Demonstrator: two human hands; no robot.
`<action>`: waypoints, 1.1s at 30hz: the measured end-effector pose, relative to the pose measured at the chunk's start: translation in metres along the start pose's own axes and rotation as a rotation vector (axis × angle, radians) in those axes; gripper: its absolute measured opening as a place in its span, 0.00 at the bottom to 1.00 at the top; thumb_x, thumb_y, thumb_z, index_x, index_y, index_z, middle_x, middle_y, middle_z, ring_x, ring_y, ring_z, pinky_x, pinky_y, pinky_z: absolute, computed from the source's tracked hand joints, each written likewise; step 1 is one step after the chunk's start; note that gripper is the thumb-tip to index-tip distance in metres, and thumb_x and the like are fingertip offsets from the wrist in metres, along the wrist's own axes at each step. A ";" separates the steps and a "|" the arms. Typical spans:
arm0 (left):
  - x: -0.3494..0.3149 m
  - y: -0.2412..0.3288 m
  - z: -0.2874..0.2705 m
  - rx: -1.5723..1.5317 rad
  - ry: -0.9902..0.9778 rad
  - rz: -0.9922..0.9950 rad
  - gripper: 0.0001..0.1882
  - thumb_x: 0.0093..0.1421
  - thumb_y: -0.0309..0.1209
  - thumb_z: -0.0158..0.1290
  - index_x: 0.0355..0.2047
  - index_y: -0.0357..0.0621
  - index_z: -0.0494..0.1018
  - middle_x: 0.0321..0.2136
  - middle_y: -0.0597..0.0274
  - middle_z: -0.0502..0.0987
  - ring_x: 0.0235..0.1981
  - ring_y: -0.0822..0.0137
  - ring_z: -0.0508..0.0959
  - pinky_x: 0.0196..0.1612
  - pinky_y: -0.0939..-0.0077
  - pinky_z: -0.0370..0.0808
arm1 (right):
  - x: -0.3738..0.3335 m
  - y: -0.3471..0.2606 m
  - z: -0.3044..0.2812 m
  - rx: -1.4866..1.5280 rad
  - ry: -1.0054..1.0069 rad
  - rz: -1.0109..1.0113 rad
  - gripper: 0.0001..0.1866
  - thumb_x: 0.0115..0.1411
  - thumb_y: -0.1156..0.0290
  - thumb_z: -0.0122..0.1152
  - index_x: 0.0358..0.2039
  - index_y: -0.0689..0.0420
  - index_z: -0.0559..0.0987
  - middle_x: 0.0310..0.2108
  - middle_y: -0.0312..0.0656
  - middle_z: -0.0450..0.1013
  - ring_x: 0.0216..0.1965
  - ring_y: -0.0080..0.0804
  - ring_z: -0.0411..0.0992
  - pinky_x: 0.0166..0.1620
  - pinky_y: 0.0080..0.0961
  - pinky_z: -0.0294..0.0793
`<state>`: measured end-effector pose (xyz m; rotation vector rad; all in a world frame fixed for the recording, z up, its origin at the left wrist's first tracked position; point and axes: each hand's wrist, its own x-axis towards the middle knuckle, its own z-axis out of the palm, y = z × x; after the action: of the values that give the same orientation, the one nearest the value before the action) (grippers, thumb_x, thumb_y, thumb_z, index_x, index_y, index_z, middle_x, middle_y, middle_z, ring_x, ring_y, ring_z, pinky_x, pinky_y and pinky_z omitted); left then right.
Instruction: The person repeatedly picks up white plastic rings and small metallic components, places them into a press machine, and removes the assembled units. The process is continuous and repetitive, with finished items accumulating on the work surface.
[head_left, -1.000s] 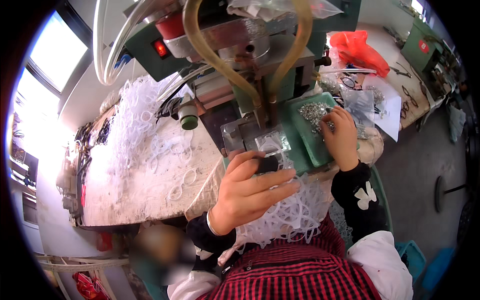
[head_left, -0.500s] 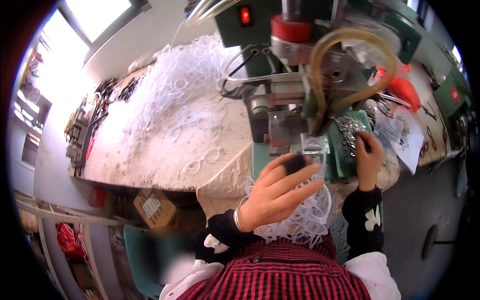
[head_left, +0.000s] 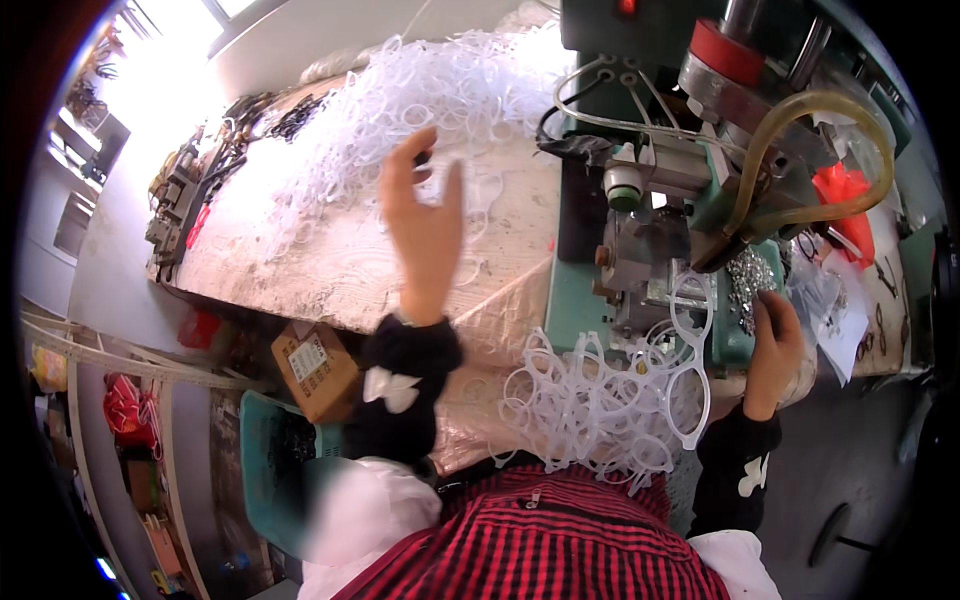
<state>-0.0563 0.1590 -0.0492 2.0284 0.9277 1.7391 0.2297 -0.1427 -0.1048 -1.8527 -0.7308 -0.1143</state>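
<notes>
My left hand (head_left: 425, 225) is raised over the worktable, thumb and fingers apart, with nothing seen between them; a black covering shows on one finger. Just beyond it lies a large heap of clear plastic eyeglass frames (head_left: 430, 85). At the green tray (head_left: 735, 345), my right hand (head_left: 778, 350) has its fingers bent together against small shiny metal parts (head_left: 748, 280); what they pinch is hidden. One clear eyeglass frame (head_left: 687, 408) sits lengthwise at the front of the press machine (head_left: 650, 265), untouched by either hand. More frames (head_left: 590, 400) are piled before my lap.
A yellowish hose (head_left: 880, 130) loops off the machine. Red plastic (head_left: 845, 205), a clear bag and tools lie to the right. Metal fixtures (head_left: 175, 205) line the table's left end. Below stand a cardboard box (head_left: 315, 370) and a teal crate (head_left: 262, 480).
My left hand has left the machine front and swung left and up over the table. My right hand stays at the metal parts. The view has shifted, so the machine appears further right.
</notes>
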 end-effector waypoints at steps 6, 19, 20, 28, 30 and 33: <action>-0.074 -0.060 -0.088 0.236 -0.826 -0.208 0.16 0.53 0.22 0.61 0.43 0.48 0.83 0.35 0.56 0.74 0.36 0.58 0.76 0.40 0.64 0.74 | -0.040 0.026 -0.040 -0.015 0.142 0.107 0.08 0.62 0.80 0.63 0.43 0.62 0.83 0.36 0.36 0.79 0.41 0.21 0.74 0.48 0.21 0.71; -0.087 -0.055 -0.037 0.247 -0.038 -0.123 0.05 0.72 0.25 0.44 0.43 0.36 0.68 0.36 0.52 0.75 0.36 0.60 0.77 0.40 0.66 0.75 | 0.007 -0.095 0.057 0.758 -0.216 0.034 0.24 0.55 0.85 0.63 0.54 0.64 0.72 0.36 0.37 0.75 0.40 0.23 0.73 0.46 0.20 0.71; -0.082 -0.027 -0.033 -0.112 0.014 -0.406 0.06 0.74 0.27 0.41 0.46 0.39 0.65 0.35 0.57 0.74 0.30 0.69 0.76 0.30 0.75 0.74 | 0.003 -0.097 0.056 0.777 -0.203 0.061 0.27 0.55 0.85 0.63 0.56 0.64 0.71 0.36 0.36 0.75 0.40 0.22 0.73 0.46 0.20 0.71; -0.013 0.152 -0.006 -0.792 -0.241 0.081 0.10 0.70 0.31 0.49 0.46 0.39 0.63 0.33 0.53 0.73 0.24 0.67 0.74 0.23 0.76 0.75 | 0.001 -0.132 0.050 0.948 -0.255 0.144 0.26 0.56 0.84 0.65 0.55 0.65 0.71 0.37 0.37 0.77 0.43 0.23 0.74 0.50 0.21 0.71; -0.006 0.152 0.007 -0.833 -0.222 0.140 0.13 0.70 0.31 0.50 0.47 0.33 0.68 0.35 0.49 0.74 0.27 0.59 0.76 0.30 0.64 0.81 | -0.003 -0.133 0.045 0.829 -0.254 0.069 0.28 0.56 0.82 0.65 0.58 0.66 0.69 0.46 0.44 0.78 0.49 0.30 0.75 0.54 0.27 0.72; -0.018 0.128 0.005 -0.771 -0.429 0.394 0.04 0.62 0.24 0.56 0.37 0.38 0.76 0.35 0.48 0.82 0.32 0.56 0.82 0.35 0.64 0.79 | -0.035 -0.143 0.030 0.442 -0.192 -0.248 0.26 0.61 0.75 0.63 0.59 0.66 0.71 0.55 0.53 0.72 0.57 0.46 0.72 0.60 0.39 0.70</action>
<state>-0.0182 0.0535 0.0149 1.9569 -0.2708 1.4006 0.1177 -0.1001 -0.0144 -1.3596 -1.0282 0.0639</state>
